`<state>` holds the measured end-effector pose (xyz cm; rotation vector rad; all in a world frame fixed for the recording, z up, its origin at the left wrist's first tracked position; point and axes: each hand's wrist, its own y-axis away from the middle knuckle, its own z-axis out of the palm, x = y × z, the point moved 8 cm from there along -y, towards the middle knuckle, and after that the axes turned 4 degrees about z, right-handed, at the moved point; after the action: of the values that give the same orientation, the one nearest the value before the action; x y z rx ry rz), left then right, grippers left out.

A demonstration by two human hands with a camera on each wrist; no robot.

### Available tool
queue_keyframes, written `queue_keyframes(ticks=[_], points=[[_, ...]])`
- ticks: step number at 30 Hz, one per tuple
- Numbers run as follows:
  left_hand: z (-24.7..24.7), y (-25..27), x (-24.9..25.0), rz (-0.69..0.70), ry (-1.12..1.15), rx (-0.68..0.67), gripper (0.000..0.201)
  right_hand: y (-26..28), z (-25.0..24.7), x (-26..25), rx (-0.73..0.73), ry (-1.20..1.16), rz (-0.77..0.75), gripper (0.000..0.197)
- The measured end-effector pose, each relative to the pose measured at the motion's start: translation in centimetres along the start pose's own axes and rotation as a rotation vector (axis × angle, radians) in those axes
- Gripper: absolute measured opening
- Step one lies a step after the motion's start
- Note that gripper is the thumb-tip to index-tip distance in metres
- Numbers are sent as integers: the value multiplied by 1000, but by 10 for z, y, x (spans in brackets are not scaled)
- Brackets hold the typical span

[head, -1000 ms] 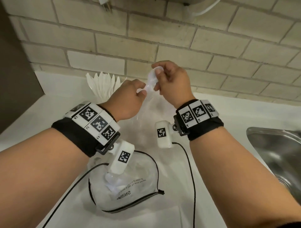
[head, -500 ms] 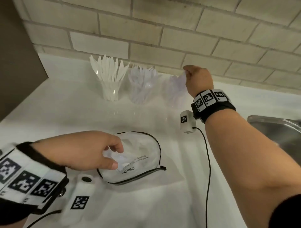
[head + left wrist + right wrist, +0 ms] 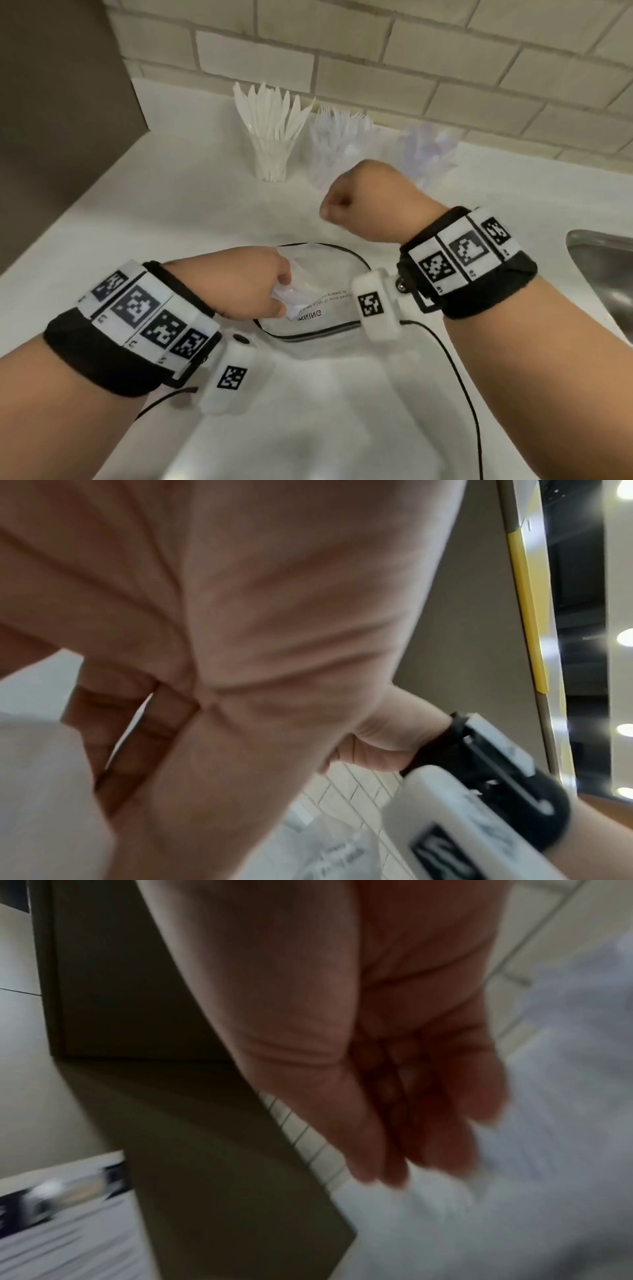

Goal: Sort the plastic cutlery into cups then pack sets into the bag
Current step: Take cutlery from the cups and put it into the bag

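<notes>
Three clear cups stand at the tiled wall: white knives (image 3: 270, 137), forks (image 3: 339, 147) and clear spoons (image 3: 428, 154). A clear bag (image 3: 329, 308) with a black zip edge lies flat on the white counter (image 3: 171, 222). My left hand (image 3: 284, 298) is at the bag's left mouth and pinches a clear plastic piece, seemingly a spoon. My right hand (image 3: 329, 209) hovers above the bag's far edge with its fingers curled into a fist and nothing visible in it. The right wrist view is blurred, with the right hand's curled fingers (image 3: 411, 1137) bare.
A steel sink (image 3: 603, 274) lies at the right edge. On the left a dark cabinet side (image 3: 51, 137) borders the counter. Black cables (image 3: 462, 377) trail from the wrist cameras over the counter in front of the bag.
My right hand has drawn back from the spoon cup to above the bag and closed into a fist. The left hand stays at the bag's mouth.
</notes>
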<state>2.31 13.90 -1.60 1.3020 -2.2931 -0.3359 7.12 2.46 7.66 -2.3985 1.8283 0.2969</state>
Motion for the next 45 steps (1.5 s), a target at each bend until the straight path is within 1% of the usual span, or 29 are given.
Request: queue_keyframes(ticks=[1,2,3,5,7,8,11,14,15,18,20,22,24,26,28,30,33,36,38,41,43,45], points=[[1,0,1,2,-29,12,43,9,21,-16,-154,-6,-30,21],[2,0,2,0,-54,19,39,17,42,-29,-278,26,-68,21],[5,1,3,-1,-75,22,39,23,63,-37,-373,99,-98,22],[13,3,1,-30,-102,4,53,32,95,-39,-486,256,-114,30],[20,6,-1,-40,-116,12,65,38,111,-32,-519,326,-73,36],[22,8,-2,-41,-114,20,69,40,113,-30,-521,338,-55,36],[26,14,-7,-53,-93,43,78,45,116,-30,-507,355,-38,46],[25,16,-7,-55,-94,45,84,47,118,-34,-514,380,-31,39],[25,16,-7,-55,-82,42,85,47,119,-33,-521,376,-11,41],[26,16,-6,-51,-50,38,86,46,114,-31,-586,342,-11,37],[28,17,-6,-53,-50,43,86,48,110,-27,-674,335,-18,61],[31,20,-6,-59,-50,51,86,51,110,-25,-721,355,-15,81],[33,22,-4,-45,-21,58,86,52,117,-24,-711,371,-8,90],[32,24,1,-21,23,40,81,51,124,-24,-650,343,-11,90],[35,28,8,13,25,-44,74,49,124,-23,-583,295,-23,83],[42,32,17,48,-22,-130,68,48,121,-21,-555,272,-36,75],[47,32,23,68,-101,-148,63,48,120,-20,-517,241,-41,66],[54,33,22,46,-126,-178,62,48,118,-18,-474,203,-16,66],[56,36,21,20,-141,-216,62,48,114,-15,-470,229,-32,74],[57,39,21,-20,-156,-253,61,52,113,-15,-538,335,-98,85],[56,36,21,-15,-168,-252,58,55,115,-17,-575,369,-109,84],[58,31,19,1,-168,-249,49,54,116,-19,-558,367,-100,80]])
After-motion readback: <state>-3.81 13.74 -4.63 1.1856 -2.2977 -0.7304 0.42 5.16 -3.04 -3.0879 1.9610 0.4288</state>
